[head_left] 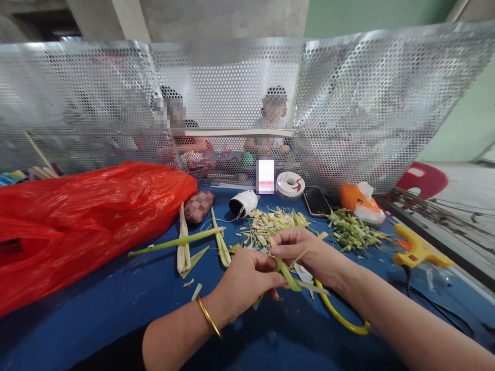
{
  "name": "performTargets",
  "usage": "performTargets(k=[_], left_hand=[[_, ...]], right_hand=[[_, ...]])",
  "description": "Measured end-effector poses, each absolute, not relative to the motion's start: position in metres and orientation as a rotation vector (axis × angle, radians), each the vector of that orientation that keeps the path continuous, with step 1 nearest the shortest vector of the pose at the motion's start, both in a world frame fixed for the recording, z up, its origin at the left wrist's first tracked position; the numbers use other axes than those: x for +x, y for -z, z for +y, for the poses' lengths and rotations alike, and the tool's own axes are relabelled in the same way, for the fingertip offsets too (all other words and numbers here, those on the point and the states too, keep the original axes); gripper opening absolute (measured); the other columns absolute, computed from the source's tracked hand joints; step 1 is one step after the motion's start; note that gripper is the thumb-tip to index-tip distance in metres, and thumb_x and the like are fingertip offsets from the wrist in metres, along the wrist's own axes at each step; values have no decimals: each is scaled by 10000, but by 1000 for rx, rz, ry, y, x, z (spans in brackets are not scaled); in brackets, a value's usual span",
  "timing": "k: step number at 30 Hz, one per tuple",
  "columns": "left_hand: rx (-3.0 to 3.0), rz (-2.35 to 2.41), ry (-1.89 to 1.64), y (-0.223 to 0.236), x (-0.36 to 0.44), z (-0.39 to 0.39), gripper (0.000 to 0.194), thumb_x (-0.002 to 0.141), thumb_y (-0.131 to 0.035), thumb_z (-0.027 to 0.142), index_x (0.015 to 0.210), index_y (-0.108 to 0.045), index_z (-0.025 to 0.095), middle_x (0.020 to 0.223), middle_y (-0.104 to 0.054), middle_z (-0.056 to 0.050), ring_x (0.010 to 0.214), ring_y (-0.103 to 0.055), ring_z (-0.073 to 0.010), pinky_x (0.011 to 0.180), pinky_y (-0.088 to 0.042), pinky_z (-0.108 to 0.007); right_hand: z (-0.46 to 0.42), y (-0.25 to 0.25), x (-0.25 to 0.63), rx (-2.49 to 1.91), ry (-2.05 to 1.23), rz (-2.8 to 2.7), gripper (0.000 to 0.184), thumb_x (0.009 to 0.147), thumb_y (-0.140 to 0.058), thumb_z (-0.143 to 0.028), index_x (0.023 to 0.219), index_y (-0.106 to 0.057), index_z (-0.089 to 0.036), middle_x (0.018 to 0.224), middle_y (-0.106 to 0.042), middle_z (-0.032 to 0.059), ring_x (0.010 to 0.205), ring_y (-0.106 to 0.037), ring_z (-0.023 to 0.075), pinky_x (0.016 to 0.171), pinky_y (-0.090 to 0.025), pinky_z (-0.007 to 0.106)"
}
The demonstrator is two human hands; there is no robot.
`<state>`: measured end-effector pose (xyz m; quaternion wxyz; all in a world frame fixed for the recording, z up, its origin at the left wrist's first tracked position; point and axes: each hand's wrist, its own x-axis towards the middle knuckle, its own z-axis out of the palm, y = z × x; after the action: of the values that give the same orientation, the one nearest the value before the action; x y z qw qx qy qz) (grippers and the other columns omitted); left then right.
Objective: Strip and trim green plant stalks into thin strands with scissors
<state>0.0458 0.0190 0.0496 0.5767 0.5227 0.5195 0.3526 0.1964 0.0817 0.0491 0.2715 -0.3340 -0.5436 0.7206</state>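
Observation:
My left hand (251, 275), with a gold bangle at the wrist, pinches a green leaf strip (288, 274) between thumb and fingers. The fingers of my right hand (309, 250) are closed on the upper end of the same strip, close to the left fingertips. Thin pale strip ends stick out on both sides of the right hand. Below the right wrist lies a yellow loop handle (348, 327), partly covered by the forearm. Just beyond the hands is a heap of pale leaf scraps (278, 221).
A red plastic bag (96, 216) fills the left side. Long leaf pieces (183, 242), a checked pouch (199, 206), a thread spool (244, 203) and a ribbon roll (290, 184) lie around. Rightward are a phone (317, 201), green scraps (353, 232), tissues (361, 203) and a yellow glue gun (417, 250). People sit behind the perforated screen.

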Motion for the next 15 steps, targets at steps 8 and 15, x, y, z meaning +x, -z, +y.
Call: performTargets(k=[8, 15], left_hand=[[1104, 895, -497, -39, 54, 3, 114, 631, -718, 210, 720, -752, 147, 722, -709, -38, 457, -548, -69, 482, -414, -198], [1005, 1117, -840, -43, 48, 17, 125, 659, -702, 218, 744, -699, 126, 660, -703, -43, 474, -552, -78, 474, -359, -189]], right_hand=[[80, -33, 182, -862, -1829, -1307, 280, 618, -780, -311, 590, -549, -156, 474, -460, -81, 430, -343, 43, 449, -259, 204], [94, -38, 196, -1026, -1624, -1524, 292, 749, -644, -455, 744, -602, -166, 641, -583, -16, 536, -508, 99, 525, -382, 244]])
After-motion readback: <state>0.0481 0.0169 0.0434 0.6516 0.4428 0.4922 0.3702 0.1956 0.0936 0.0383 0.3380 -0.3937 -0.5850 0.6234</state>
